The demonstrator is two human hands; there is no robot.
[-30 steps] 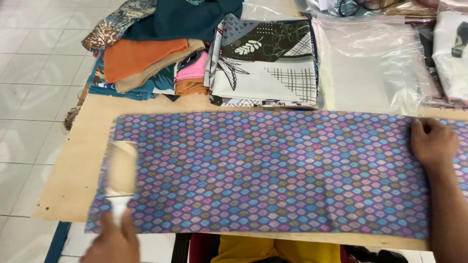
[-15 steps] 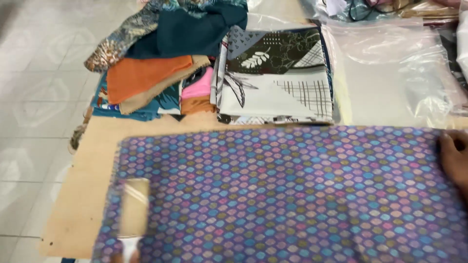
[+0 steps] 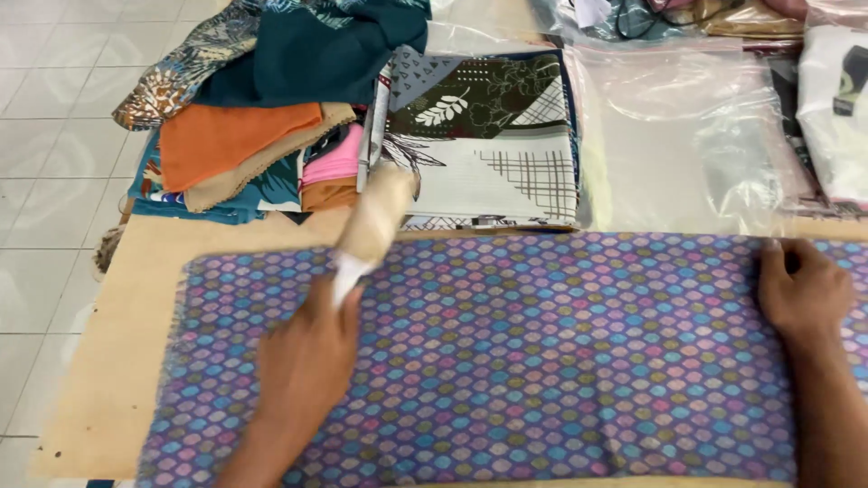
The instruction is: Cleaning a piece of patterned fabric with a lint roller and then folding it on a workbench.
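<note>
A long purple cloth with a small blue, pink and green diamond print lies flat across a light wooden board. My left hand rests over the cloth's left part and grips the white handle of a lint roller, whose tan roll points up and away toward the cloth's far edge. My right hand presses flat on the cloth near its far right corner.
Behind the board lie a pile of folded cloths in orange, teal, tan and pink, a folded white and dark leaf-print cloth, and clear plastic bags. Pale floor tiles show at the left.
My left hand has carried the lint roller from the cloth's near left corner up and right to the far edge. My right hand stays on the cloth's right end.
</note>
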